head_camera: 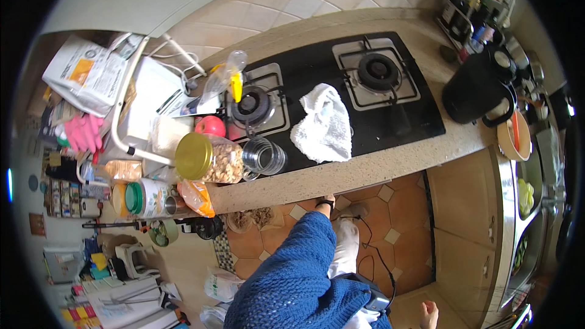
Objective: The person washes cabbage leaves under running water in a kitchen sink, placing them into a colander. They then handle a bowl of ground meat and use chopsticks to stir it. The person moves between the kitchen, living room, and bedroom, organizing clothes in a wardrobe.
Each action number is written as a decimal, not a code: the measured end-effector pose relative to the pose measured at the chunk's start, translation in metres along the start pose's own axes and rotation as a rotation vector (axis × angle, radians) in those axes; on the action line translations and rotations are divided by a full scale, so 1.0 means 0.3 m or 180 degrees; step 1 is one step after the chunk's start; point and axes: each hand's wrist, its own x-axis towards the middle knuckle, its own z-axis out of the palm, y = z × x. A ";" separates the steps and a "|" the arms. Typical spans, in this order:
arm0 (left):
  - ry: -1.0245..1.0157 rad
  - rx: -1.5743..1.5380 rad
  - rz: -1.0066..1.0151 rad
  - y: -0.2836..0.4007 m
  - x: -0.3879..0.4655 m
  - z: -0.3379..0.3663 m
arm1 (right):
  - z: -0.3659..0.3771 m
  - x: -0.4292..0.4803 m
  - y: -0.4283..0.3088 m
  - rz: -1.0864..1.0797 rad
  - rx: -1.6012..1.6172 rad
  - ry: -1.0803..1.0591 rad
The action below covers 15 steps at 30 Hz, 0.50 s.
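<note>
My left hand (327, 202), a dark band at its wrist and a blue knitted sleeve on its arm, is at the front edge of the stone counter (388, 164); its fingers are mostly hidden. Low at the right, my right hand (429, 314) shows with curled fingers, partly cut off by the picture's rim and away from the counter. A crumpled white cloth (323, 123) lies on the black gas hob (315, 77) between two burners. Left of the cloth are an open glass jar (264, 156) and a gold-lidded jar of shelled nuts (224, 159).
A red apple (210, 126), a green-lidded jar (135, 197) and an orange packet (196, 197) crowd the left counter. A black pitcher (475, 87) and a beige bowl (515, 139) stand right, near the sink (532, 233). A black cable (381, 256) hangs by my leg.
</note>
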 end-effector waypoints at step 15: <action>-0.0286 0.0074 -0.0130 -0.044 -0.098 0.379 | -0.037 0.021 -0.183 -0.0746 -0.0868 -0.0038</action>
